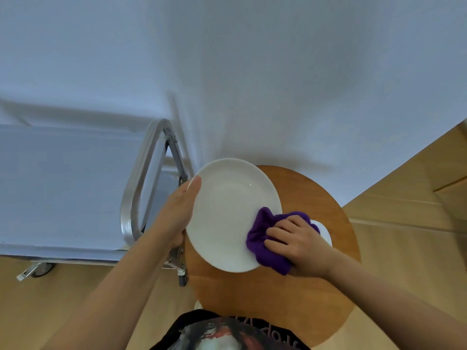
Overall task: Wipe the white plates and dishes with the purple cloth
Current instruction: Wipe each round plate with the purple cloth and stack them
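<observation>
Left hand [180,210] gripping white plate [227,213] rim, right hand [298,242] clutching purple cloth [265,238] on it

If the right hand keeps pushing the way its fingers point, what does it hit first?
The right hand points left across the white plate, so the purple cloth would slide over its face toward the left hand holding the far rim; depth is unclear.

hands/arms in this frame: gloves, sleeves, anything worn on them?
Both bare. No gloves on the left hand or the right hand, no rings, watch or bands visible on either. Both forearms are uncovered right down to the frame edge, so no sleeves show. The only clothing in view is a black shirt with a printed graphic, at the bottom centre.
</observation>
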The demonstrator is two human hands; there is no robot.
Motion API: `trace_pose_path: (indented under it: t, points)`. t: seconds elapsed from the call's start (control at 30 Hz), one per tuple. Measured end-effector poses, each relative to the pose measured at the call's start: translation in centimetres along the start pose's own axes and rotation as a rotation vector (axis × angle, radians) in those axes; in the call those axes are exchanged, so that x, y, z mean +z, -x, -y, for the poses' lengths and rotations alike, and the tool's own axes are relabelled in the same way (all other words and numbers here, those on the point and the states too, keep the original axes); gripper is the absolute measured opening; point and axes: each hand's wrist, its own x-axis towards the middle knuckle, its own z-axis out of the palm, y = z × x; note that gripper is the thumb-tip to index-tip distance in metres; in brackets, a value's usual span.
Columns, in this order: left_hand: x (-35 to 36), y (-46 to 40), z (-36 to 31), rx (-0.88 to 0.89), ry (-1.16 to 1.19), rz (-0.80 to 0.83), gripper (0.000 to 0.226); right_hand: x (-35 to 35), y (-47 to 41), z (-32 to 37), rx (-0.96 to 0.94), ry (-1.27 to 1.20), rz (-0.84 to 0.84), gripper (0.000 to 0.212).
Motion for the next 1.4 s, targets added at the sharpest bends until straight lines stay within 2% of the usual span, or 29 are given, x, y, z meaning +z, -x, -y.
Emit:
trace_pose_path:
  t: [0.07, 0.17, 0.23, 0.27, 0.37, 0.43, 0.5, 0.6, 0.73, 0.9, 1.0, 1.07, 1.1, 1.17, 1.23, 1.27, 1.33, 1.4]
  points:
    - [-0.2, 0.2, 0.2, -0.001, -0.030, 0.042, 0.041, -0.6, 0.4, -1.1, 0.036, 0.003, 0.017, 0.036]
    - [-0.4, 0.3, 0.3, -0.118, -0.061, -0.011, 0.050, -1.6, -0.6, -1.6, 0.236, 0.002, -0.182, 0.047]
    - [-0.1, 0.4, 0.3, -0.142, -0.093, 0.028, 0.055, -1.4, -2.5, -0.7, 0.283, 0.066, -0.307, 0.046]
    - [0.2, 0.3, 0.4, -0.137, -0.106, 0.074, 0.056, -1.0, -3.8, 0.0, 0.253, 0.106, -0.315, 0.043]
    - [1.3, 0.3, 0.6, -0.118, -0.074, 0.196, 0.053, 0.1, -6.6, 1.4, 0.125, 0.180, -0.185, 0.045]
    - [1.2, 0.4, 0.7, -0.083, -0.058, 0.209, 0.049, 0.3, -7.1, 0.9, 0.136, 0.135, -0.145, 0.048]
    - [0.5, 0.6, 0.7, -0.031, -0.082, 0.157, 0.046, 0.3, -6.7, 0.1, 0.194, 0.054, -0.100, 0.055]
    - [-0.2, 0.7, 0.9, 0.011, -0.034, -0.026, 0.049, 0.3, -5.2, -0.2, 0.305, -0.036, 0.002, 0.057]
    - [0.4, 0.4, 0.5, 0.078, 0.071, -0.241, 0.034, 1.2, -3.4, 3.2, 0.495, -0.288, 0.071, 0.054]
    - [1.5, 0.2, 0.3, 0.093, 0.141, -0.309, 0.036, 1.1, -4.7, 8.3, 0.699, -0.655, -0.095, 0.042]
    - [1.9, 0.4, 0.9, 0.069, 0.130, -0.314, 0.042, 0.1, -5.0, 8.1, 0.798, -0.948, -0.044, 0.022]
    - [2.2, 0.5, 1.0, 0.007, 0.161, -0.306, 0.053, -0.4, -4.8, 7.8, 0.765, -1.051, -0.024, 0.007]
    - [2.3, 0.3, 1.1, -0.020, 0.182, -0.308, 0.056, -0.6, -4.9, 7.9, 0.705, -1.003, 0.005, 0.009]
    - [2.5, 0.0, 0.9, -0.056, 0.208, -0.316, 0.059, 0.0, -4.9, 8.4, 0.574, -0.669, 0.072, 0.041]
    - [3.0, -0.4, 0.5, -0.074, 0.232, -0.313, 0.062, 1.1, -5.4, 8.9, 0.545, -0.284, -0.039, 0.063]
    - [3.2, -0.5, 0.2, -0.079, 0.229, -0.308, 0.063, 1.3, -5.7, 9.0, 0.570, -0.228, -0.125, 0.061]
    - [3.7, -0.7, -0.2, -0.114, 0.198, -0.281, 0.062, 1.5, -6.1, 8.7, 0.573, -0.234, -0.272, 0.043]
    - [3.6, -0.6, -0.9, -0.174, 0.192, -0.213, 0.057, 0.8, -6.2, 8.3, 0.623, -0.391, -0.330, 0.033]
